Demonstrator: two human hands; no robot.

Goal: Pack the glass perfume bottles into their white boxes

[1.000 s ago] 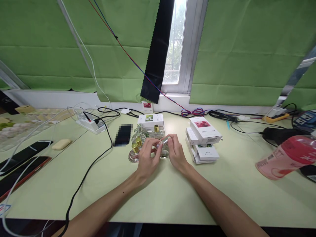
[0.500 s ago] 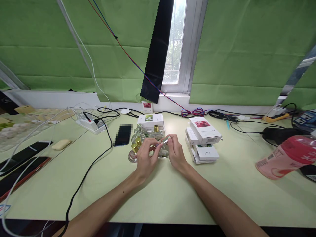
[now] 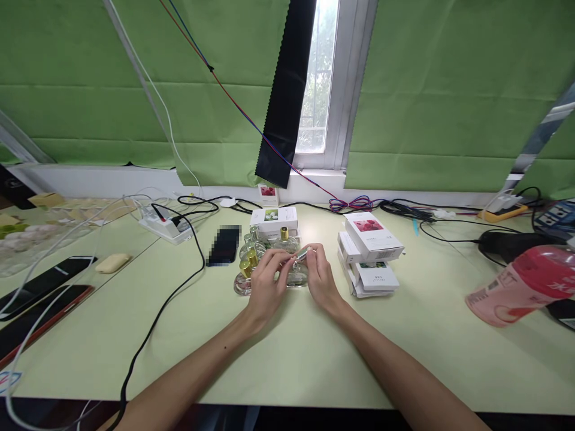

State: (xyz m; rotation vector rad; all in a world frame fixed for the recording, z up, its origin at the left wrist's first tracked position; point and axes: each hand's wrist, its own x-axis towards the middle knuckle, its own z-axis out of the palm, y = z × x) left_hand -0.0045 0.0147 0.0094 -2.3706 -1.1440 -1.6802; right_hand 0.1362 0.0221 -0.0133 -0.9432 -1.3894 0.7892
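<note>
Since the earlier frame, the left hand [image 3: 265, 286] is curling closer over the small clear glass perfume bottle with a silver cap [image 3: 300, 257]. The right hand [image 3: 320, 276] is pinching the cap between closed fingertips. The bottle is likely light, slick and fragile; grip its body, not the cap.

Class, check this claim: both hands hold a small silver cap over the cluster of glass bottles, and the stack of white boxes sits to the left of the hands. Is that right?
Not quite. The head view shows the stack of white boxes to the right of the hands, not the left. The rest stands: the left hand and right hand hold the small silver cap over the glass bottles.
</note>
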